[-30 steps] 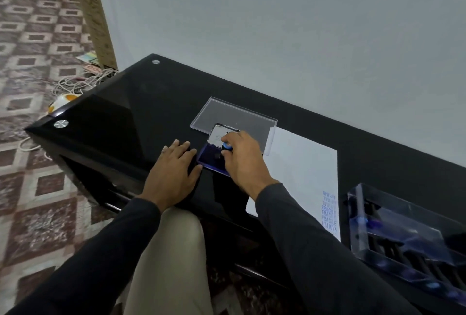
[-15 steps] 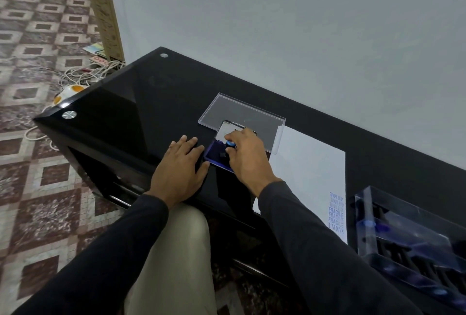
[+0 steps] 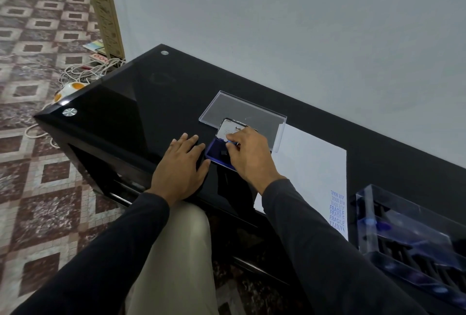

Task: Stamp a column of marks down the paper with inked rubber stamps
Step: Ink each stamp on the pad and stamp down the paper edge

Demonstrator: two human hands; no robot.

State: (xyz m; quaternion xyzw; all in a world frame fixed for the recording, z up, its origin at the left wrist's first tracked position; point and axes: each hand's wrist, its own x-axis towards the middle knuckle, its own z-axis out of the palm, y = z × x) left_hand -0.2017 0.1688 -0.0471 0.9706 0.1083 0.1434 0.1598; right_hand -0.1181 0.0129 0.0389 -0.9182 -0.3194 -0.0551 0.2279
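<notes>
A blue ink pad (image 3: 216, 153) lies open on the black glass desk (image 3: 141, 103), its white-labelled lid (image 3: 228, 129) tipped up behind it. My right hand (image 3: 248, 156) pinches a small blue-handled rubber stamp (image 3: 230, 144) over the pad; its dark base shows above the ink. My left hand (image 3: 180, 169) rests flat on the desk, thumb against the pad's left edge. The white paper (image 3: 312, 163) lies to the right, with a column of blue marks (image 3: 337, 210) along its right edge reading AIR MAIL and FRAGILE.
A clear plastic lid (image 3: 239, 110) lies behind the pad. A clear case (image 3: 408, 239) holding several stamps stands at the desk's right end. The wall runs close behind the desk. Cables and a power strip (image 3: 70, 88) lie on the tiled floor to the left.
The camera view shifted slightly left and nearer. My right hand stayed over the ink pad with the stamp, now lifted a little so its base shows. My left hand stayed put.
</notes>
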